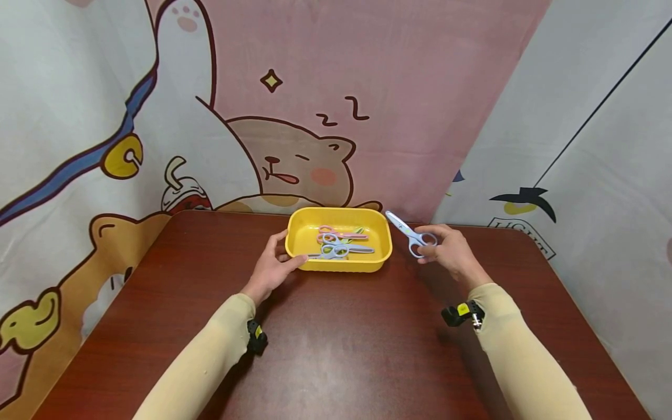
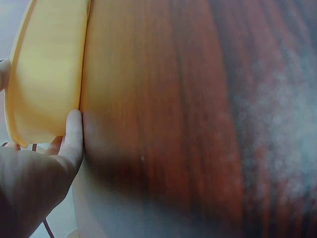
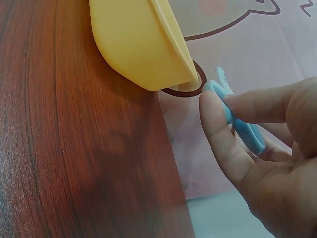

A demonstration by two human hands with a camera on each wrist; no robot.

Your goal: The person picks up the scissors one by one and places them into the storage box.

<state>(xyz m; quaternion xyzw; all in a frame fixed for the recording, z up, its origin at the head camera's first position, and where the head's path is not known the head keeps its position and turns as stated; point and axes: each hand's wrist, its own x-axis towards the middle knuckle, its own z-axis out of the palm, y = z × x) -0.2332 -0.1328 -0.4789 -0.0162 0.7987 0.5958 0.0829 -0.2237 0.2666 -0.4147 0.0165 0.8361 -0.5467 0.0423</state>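
A pair of light-blue scissors (image 1: 408, 231) is held in my right hand (image 1: 450, 251), off the right end of a yellow plastic basket (image 1: 341, 266). Thumb and fingers pinch its handle loops (image 3: 247, 134), and the blades point up and left. My left hand (image 1: 273, 265) holds the basket at its left front corner, the thumb at the rim. In the left wrist view, a fingertip (image 2: 74, 119) lies along the basket's lower edge. Inside lie pink scissors (image 1: 343, 235) and light-blue scissors (image 1: 336, 251), with something green partly hidden beneath.
The basket stands near the far edge of a dark red-brown wooden table (image 1: 325, 338). Right behind that edge hangs a cloth (image 1: 420, 87) printed with cartoon animals, which also runs along both sides. A strapped device (image 1: 464, 312) sits on the right wrist.
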